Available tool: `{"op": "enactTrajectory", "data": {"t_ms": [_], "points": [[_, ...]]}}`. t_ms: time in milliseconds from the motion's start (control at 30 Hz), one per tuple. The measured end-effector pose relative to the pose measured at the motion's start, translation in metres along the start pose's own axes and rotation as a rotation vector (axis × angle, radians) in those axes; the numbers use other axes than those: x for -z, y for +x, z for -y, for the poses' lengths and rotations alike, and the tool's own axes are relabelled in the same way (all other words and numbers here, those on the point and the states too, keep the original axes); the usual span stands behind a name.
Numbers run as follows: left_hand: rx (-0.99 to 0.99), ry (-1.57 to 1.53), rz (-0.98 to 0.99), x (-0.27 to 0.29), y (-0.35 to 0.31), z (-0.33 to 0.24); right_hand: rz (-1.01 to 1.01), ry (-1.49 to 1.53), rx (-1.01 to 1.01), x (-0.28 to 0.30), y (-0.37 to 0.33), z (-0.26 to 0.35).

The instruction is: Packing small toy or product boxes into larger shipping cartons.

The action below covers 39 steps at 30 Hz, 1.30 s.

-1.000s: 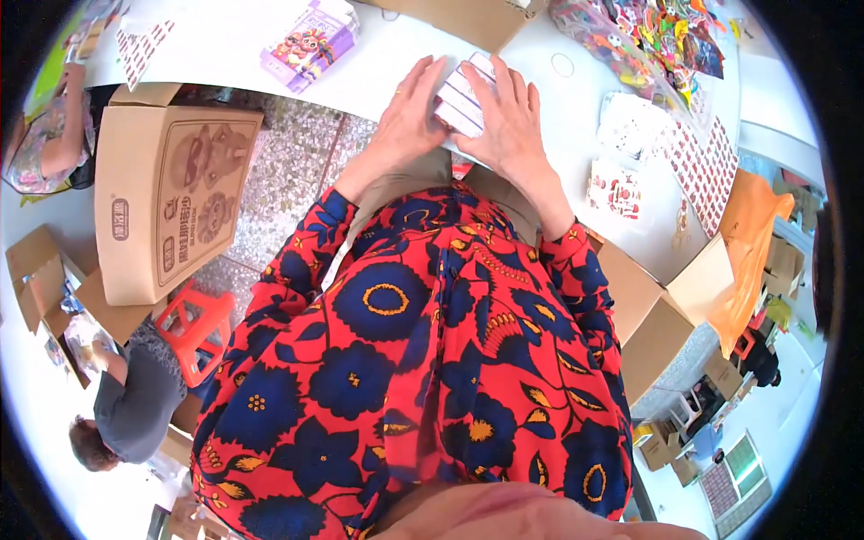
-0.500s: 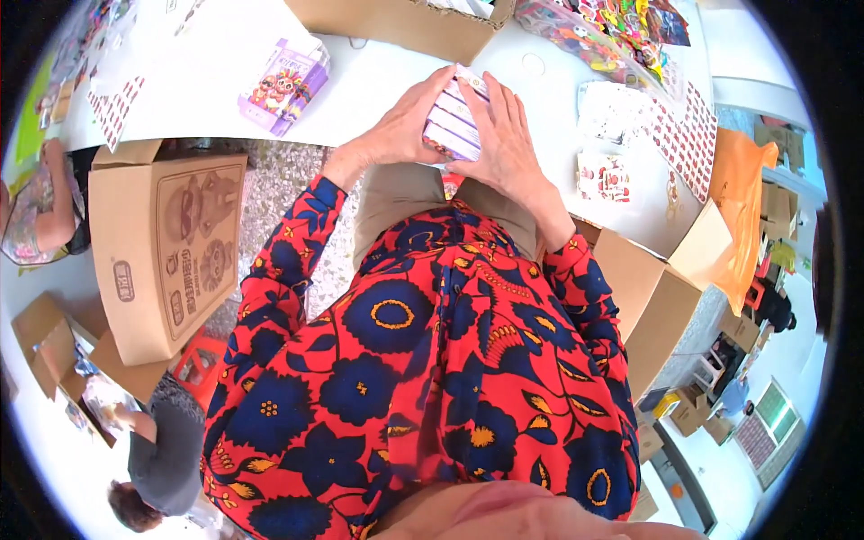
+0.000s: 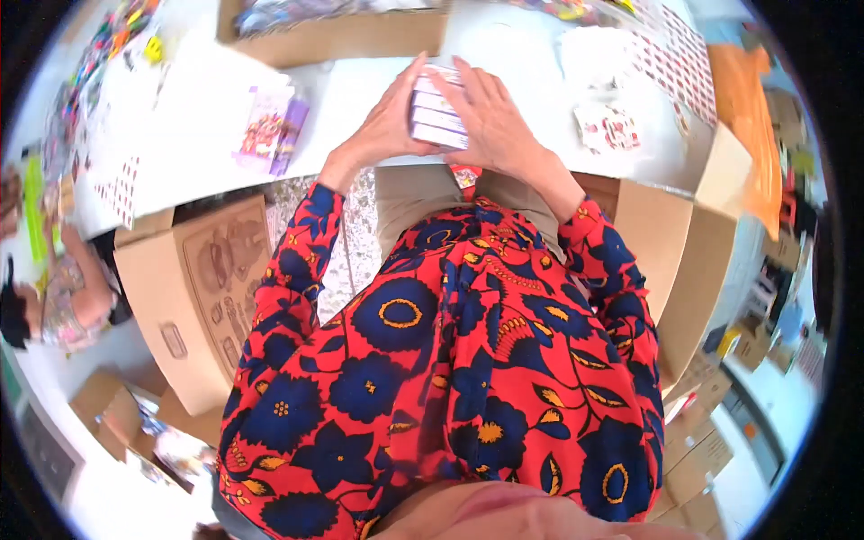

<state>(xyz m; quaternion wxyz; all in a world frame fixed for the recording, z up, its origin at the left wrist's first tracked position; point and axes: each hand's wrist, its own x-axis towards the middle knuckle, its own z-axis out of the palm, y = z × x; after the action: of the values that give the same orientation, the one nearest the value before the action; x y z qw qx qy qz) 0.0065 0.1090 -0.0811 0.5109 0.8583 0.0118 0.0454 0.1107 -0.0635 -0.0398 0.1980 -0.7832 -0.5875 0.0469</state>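
Between my two hands, above the near part of the white table, is a stack of several small white-and-purple boxes (image 3: 439, 115). My left hand (image 3: 389, 121) presses against its left side, fingers pointing away from me. Along the right side lies my right hand (image 3: 500, 119), its fingers reaching over the stack's right and upper part. The undersides of the boxes are hidden. To the left on the table rests a purple printed carton (image 3: 267, 130), apart from both hands.
Beyond my hands stands an open cardboard box (image 3: 360, 40) with packets in it. Right are small printed cards (image 3: 607, 126), a sticker sheet (image 3: 677, 67) and an orange bag (image 3: 747, 126). Large cardboard boxes flank me, left (image 3: 157, 288) and right (image 3: 661, 236). Another person (image 3: 81, 283) sits far left.
The whole view has shifted, bringing more of the far cardboard box into sight. Both hands still hold the stack, which now appears slightly more to the left and more upright.
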Motion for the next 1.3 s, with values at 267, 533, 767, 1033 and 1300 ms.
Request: {"op": "enactTrajectory", "data": {"t_ms": [267,533,767,1033,1300], "points": [[-0.015,0.090,-0.141,-0.020,-0.002,0.000,0.058,-0.169,-0.004,-0.010,0.003,-0.002],[-0.052,-0.006,-0.005,-0.031,0.006,-0.069,-0.131,-0.094,-0.026,0.024,-0.046,0.003],[-0.428,-0.072,0.216,-0.079,0.054,-0.168,-0.312,-0.197,-0.293,0.185,-0.198,-0.016],[-0.634,0.206,0.593,-0.198,0.107,-0.243,-0.523,-0.093,-0.986,0.266,-0.453,-0.055],[-1.053,0.545,0.723,-0.328,0.139,-0.274,-0.248,0.010,-1.375,0.083,-0.587,-0.164]]}}
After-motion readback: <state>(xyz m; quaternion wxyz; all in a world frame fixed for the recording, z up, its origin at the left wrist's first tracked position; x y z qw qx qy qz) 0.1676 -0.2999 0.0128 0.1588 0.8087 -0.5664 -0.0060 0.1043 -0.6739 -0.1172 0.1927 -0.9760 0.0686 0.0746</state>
